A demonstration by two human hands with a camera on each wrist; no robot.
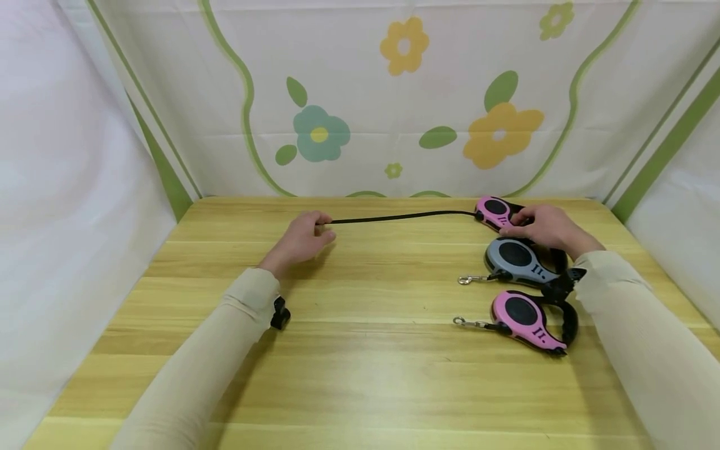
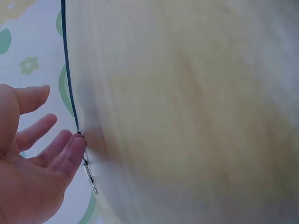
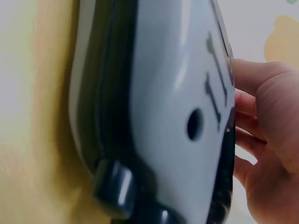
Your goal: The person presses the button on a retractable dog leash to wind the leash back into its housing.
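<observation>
Now, from the head view I see my left hand (image 1: 300, 240) near the table's (image 1: 360, 375) far edge, fingertips pinching the end of a black cord (image 1: 402, 217) pulled taut from the far pink leash (image 1: 495, 212) at the far right corner. My right hand (image 1: 548, 228) rests curled over that leash's handle, holding it down. I count three retractable leashes along the right edge: two pink, one grey leash (image 1: 520, 259) between them, with the near pink leash (image 1: 529, 322) closest to me. Two metal clips lie loose on the wood; a third sits at my left fingers.

In the left wrist view, the fingers (image 2: 70, 154) are nearly straight, the cord (image 2: 67, 70) and its clip (image 2: 89, 175) just caught at their tips. That grip looks thin to me: if it slips, the spring could whip the clip back toward my right hand.

The right wrist view is filled by the grey leash (image 3: 177, 107), with my fingers (image 3: 252, 140) curled behind it. My right sleeve could nudge it off line.
</observation>
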